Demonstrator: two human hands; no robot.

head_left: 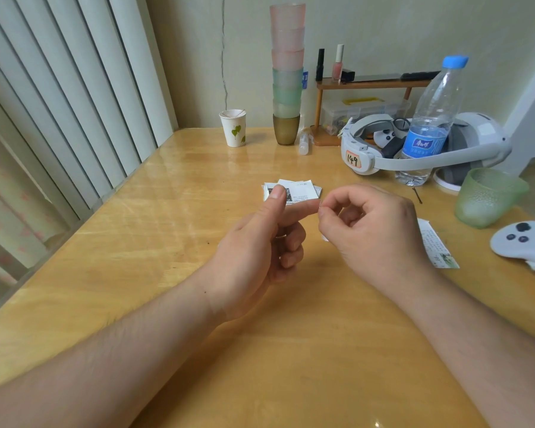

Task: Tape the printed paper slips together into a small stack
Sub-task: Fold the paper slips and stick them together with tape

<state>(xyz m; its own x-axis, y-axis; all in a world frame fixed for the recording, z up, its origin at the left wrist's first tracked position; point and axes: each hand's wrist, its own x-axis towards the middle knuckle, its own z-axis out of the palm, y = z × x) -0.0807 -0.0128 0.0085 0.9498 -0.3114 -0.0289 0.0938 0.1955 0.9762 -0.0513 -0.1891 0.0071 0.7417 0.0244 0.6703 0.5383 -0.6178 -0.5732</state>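
A small pile of printed paper slips point(300, 190) lies on the wooden table point(167, 230), just beyond my hands. My left hand point(260, 242) hovers in front of it with the thumb up and the forefinger pointing right; its other fingers are curled and hold nothing. My right hand point(371, 230) has curled fingers. Its thumb and forefinger pinch at the tip of my left forefinger, on what looks like a tiny bit of clear tape, barely visible. Another printed slip point(436, 245) lies flat on the table, partly hidden behind my right hand.
A green glass cup point(488, 196), a white game controller point(522, 239) and a hairpin point(417, 195) lie at the right. A water bottle point(430, 125) stands by a white headset point(383, 156). At the back are a paper cup point(233, 128), stacked cups point(287, 88) and a small shelf point(371, 84).
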